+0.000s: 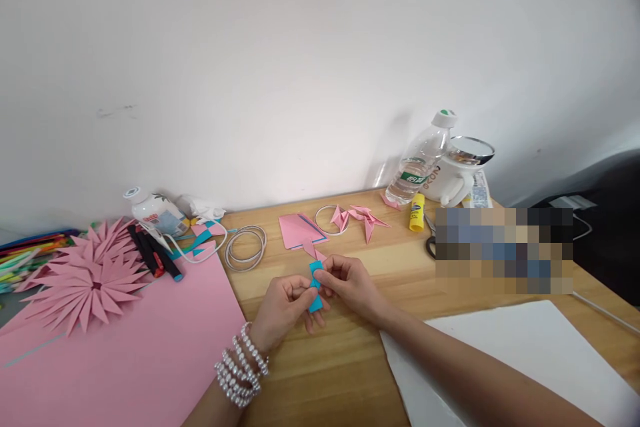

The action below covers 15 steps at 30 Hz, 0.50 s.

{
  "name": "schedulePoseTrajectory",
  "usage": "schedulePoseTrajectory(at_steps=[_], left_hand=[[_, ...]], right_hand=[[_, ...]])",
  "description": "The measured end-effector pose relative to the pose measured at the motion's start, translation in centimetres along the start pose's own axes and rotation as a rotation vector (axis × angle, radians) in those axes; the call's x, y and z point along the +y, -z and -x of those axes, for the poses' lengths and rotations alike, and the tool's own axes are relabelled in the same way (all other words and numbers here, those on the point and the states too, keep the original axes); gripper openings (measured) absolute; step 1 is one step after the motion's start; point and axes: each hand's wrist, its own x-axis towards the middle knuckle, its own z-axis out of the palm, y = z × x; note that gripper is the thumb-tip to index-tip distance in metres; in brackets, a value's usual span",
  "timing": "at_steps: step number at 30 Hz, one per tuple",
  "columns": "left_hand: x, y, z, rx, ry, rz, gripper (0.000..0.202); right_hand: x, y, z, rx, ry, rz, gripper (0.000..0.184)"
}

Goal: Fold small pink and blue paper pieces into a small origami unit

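Observation:
Both my hands meet over the wooden table around a small folded strip of blue paper [316, 300]. My left hand [283, 307], with a beaded bracelet on its wrist, pinches the strip's left side near the middle. From the right, my right hand [353, 283] grips its upper part between thumb and fingers. Just beyond my fingers lie a stack of pink paper [299, 232] and folded pink paper pieces [369, 219]. My fingers cover part of the strip.
Pink paper stars [95, 283] rest on a large pink sheet [165, 360] at left, near markers [155, 253] and a coiled cable [246, 248]. A water bottle [420, 163], mug [457, 170], glue stick [417, 212] and scissors [431, 243] stand or lie at right, behind a white sheet [525, 347].

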Motion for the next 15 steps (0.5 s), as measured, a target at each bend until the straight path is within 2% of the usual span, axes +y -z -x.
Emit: schedulePoseTrajectory(at_steps=[5, 10, 15], left_hand=[[-0.07, -0.23, -0.05, 0.022, 0.057, 0.068, 0.03], [-0.17, -0.36, -0.03, 0.093, 0.079, 0.093, 0.031], [0.04, -0.33, 0.29, 0.022, 0.031, 0.077, 0.026]], right_hand=[[0.27, -0.16, -0.01, 0.007, -0.009, 0.017, 0.029], [0.3, -0.3, 0.06, -0.008, 0.01, -0.025, 0.026], [0.12, -0.14, 0.37, 0.005, 0.026, -0.119, 0.026]])
